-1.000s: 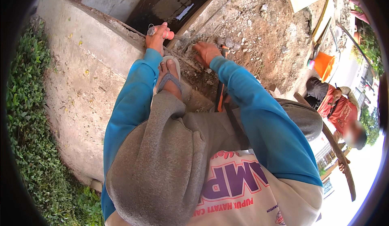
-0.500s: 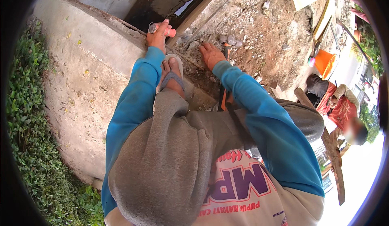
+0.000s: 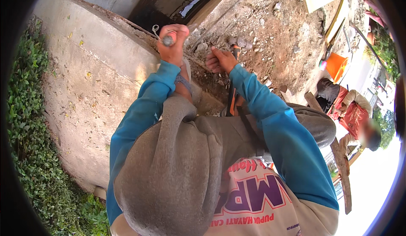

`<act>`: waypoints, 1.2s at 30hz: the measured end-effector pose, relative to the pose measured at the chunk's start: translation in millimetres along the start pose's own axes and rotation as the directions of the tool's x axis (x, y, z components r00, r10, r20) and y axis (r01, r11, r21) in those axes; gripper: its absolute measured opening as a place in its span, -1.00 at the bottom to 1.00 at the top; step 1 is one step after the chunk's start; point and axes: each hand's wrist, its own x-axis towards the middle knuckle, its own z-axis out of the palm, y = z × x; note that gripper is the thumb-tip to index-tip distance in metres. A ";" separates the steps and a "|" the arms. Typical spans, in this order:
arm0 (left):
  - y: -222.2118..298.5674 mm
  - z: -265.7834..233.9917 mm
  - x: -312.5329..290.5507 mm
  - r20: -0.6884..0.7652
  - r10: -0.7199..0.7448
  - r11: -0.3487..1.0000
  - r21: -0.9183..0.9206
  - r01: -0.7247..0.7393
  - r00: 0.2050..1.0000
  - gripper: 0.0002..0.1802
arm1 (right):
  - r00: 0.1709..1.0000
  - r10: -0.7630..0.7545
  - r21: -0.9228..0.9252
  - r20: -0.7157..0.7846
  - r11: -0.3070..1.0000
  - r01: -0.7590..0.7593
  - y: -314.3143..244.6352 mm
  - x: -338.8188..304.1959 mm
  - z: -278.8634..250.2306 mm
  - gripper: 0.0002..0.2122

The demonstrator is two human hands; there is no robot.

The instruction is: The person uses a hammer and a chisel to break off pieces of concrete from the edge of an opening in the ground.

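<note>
My left hand [image 3: 172, 45] is closed around the red handle of a chisel. The chisel's grey butt end [image 3: 168, 40] faces up toward me, with a thin cord loop beside it; the blade cannot be made out clearly. Just right of it, my right hand [image 3: 220, 60] has its fingers curled in and thumb pressed against them; whatever they hold, if anything, is hidden. A hammer [image 3: 231, 102] with an orange and black handle lies under my right wrist, its head [image 3: 242, 44] on the rubble beyond. My sandalled foot [image 3: 182, 85] rests below the left hand.
A dark opening holding water [image 3: 169, 5] lies ahead, bordered by a concrete wall [image 3: 105, 33] on the left. Broken soil and rubble [image 3: 279, 37] spread to the right. An orange bucket [image 3: 337, 65], a wooden plank [image 3: 341, 168] and a seated person [image 3: 353, 109] are farther right.
My left hand has turned, so the chisel's butt end now points up at me instead of left. My right hand has gone from resting flat on the rubble to curled fingers.
</note>
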 end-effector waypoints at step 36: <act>-34.0 37.7 -26.6 0.111 -0.332 0.943 0.066 0.327 0.937 -0.73 | 0.693 -0.077 -0.275 -0.717 0.944 -0.179 83.4 -11.9 -32.8 -0.59</act>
